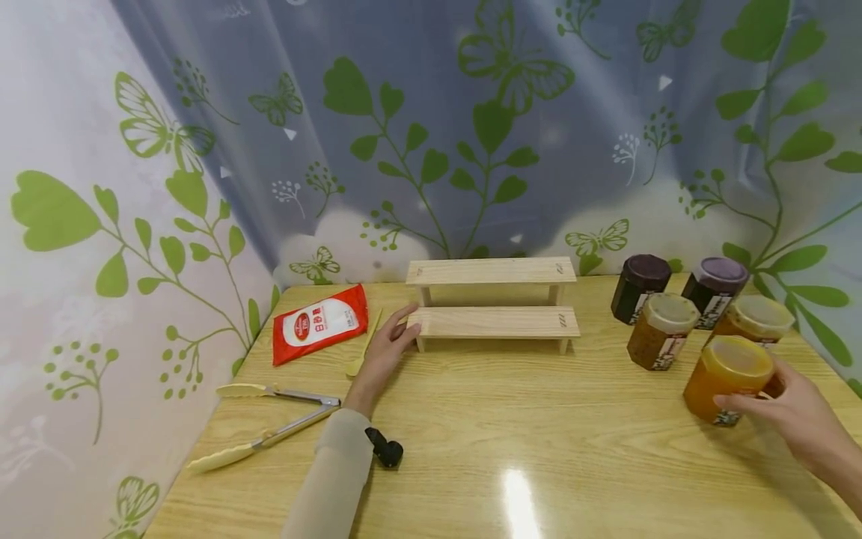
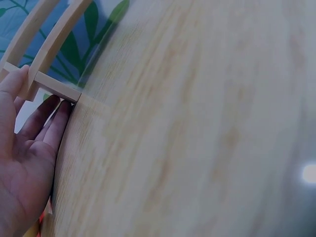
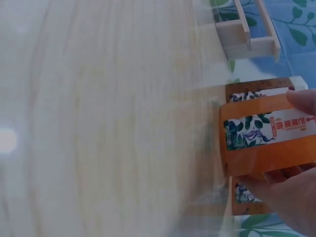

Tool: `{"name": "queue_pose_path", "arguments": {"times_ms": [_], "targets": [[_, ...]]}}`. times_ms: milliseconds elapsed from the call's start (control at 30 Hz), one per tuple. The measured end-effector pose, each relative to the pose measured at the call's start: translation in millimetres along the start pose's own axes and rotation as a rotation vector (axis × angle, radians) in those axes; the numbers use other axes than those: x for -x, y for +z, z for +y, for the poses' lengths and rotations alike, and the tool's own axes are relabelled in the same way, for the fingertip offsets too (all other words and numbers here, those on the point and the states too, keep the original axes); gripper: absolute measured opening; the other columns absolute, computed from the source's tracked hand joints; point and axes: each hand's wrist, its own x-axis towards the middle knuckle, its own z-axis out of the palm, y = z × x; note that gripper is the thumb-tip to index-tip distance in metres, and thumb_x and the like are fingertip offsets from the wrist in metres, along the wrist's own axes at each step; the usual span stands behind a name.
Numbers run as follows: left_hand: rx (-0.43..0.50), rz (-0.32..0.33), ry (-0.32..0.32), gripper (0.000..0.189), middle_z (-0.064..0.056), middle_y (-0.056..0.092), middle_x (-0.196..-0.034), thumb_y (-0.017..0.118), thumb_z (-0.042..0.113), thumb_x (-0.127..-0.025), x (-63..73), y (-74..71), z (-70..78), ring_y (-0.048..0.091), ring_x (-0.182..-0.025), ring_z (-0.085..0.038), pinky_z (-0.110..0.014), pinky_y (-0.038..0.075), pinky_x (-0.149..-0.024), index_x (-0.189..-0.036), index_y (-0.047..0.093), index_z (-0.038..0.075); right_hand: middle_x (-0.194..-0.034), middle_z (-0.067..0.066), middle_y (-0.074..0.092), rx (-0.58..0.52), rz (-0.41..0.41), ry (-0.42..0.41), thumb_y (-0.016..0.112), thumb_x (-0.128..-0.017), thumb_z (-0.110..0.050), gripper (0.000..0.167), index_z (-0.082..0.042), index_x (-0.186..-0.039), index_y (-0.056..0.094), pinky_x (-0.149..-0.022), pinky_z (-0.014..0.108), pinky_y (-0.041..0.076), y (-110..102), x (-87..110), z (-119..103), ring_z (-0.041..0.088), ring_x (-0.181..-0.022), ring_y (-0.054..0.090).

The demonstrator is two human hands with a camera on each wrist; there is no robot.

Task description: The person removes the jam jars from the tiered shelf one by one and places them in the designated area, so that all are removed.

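My right hand [image 1: 798,415] grips a jar of orange jam [image 1: 727,382] at the right of the table, thumb on its near side. The label [image 3: 269,128] faces the right wrist camera. In the head view I cannot tell if the jar's base touches the table. My left hand [image 1: 385,352] holds the left end of a two-step wooden rack [image 1: 494,322]. In the left wrist view its thumb lies at one side of the rack's end, and the other fingers [image 2: 42,118] at the other side.
Behind the held jar stand brown jam jars [image 1: 663,333] [image 1: 754,318] and dark purple jars [image 1: 641,288] [image 1: 715,292]. At left lie a red and white packet [image 1: 319,323], a yellow spoon [image 1: 355,367] and spread tongs [image 1: 296,419]. A patterned curtain [image 1: 431,150] borders the table.
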Motion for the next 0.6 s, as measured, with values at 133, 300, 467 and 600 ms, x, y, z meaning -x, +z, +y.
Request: {"name": "queue_pose_path", "arguments": {"times_ms": [133,300,467,600], "targets": [[-0.002,-0.005,-0.002,0.050,-0.001,0.047,-0.158,0.063,0.035,-0.105,-1.5,1.5,-0.5,0.043,-0.147,-0.026,-0.047,0.044,-0.116,-0.154,0.052,0.029,-0.112,-0.039,0.043,-0.022,0.007,0.006,0.074,-0.098,-0.014,0.081,-0.027,-0.162,0.027,-0.070,0.009,0.040,0,4.9,4,-0.017,-0.098,0.043],[-0.017,-0.009,-0.001,0.051,-0.002,0.045,-0.160,0.064,0.038,-0.105,-3.2,-1.1,-2.2,0.041,-0.148,-0.027,-0.049,0.043,-0.117,-0.154,0.052,0.030,-0.117,-0.036,0.045,-0.078,-0.016,-0.018,0.071,-0.100,-0.011,0.072,-0.042,-0.152,0.031,-0.072,0.009,0.043,2,5.4,12,-0.017,-0.100,0.047],[-0.072,-0.005,-0.005,0.055,-0.005,0.047,-0.159,0.063,0.040,-0.105,-3.4,-5.4,-2.9,0.044,-0.147,-0.028,-0.051,0.041,-0.118,-0.156,0.049,0.029,-0.122,-0.027,0.049,-0.027,-0.097,0.001,0.069,-0.103,-0.017,0.065,-0.035,-0.152,0.030,-0.073,0.014,0.047,-2,-0.5,13,-0.010,-0.101,0.053],[-0.112,0.005,-0.012,0.057,-0.012,0.053,-0.154,0.062,0.040,-0.105,1.4,-9.1,-0.5,0.049,-0.143,-0.029,-0.054,0.041,-0.117,-0.158,0.045,0.028,-0.143,0.020,0.049,0.073,-0.190,0.049,0.067,-0.104,-0.027,0.083,-0.002,-0.163,0.015,-0.076,0.024,0.053,-6,-6.0,5,0.039,-0.124,0.056]]}}
